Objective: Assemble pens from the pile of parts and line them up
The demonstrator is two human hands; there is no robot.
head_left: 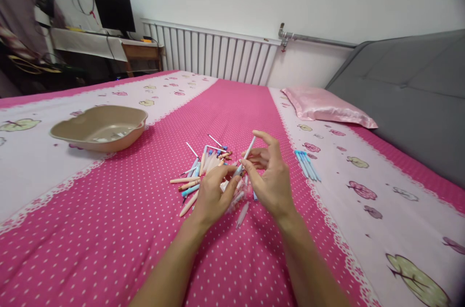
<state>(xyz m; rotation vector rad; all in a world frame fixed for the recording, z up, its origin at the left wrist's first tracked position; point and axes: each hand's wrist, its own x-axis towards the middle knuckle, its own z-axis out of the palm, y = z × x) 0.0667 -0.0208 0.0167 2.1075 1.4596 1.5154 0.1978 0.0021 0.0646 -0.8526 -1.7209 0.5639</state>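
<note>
My left hand (pixel 217 193) pinches a light-blue pen barrel (pixel 238 170) between thumb and fingers. Out of that barrel a slim white pen refill (pixel 250 147) sticks up at a slant. My right hand (pixel 273 176) is closed about the refill, its index fingertip at the upper end and its thumb lower down near the barrel. Beneath and beyond both hands spreads a loose pile of pen parts, with a cream barrel (pixel 184 180), a blue one (pixel 191 190), and a clear pinkish one (pixel 242 215). My hands hide part of the pile.
At the left on the bed stands a beige basin (pixel 98 145) with small white pieces inside. Several light-blue pens (pixel 307 165) lie in a row at the right. Farther off are a pink pillow (pixel 327 106), a grey headboard (pixel 407 79) and a white radiator (pixel 214 53).
</note>
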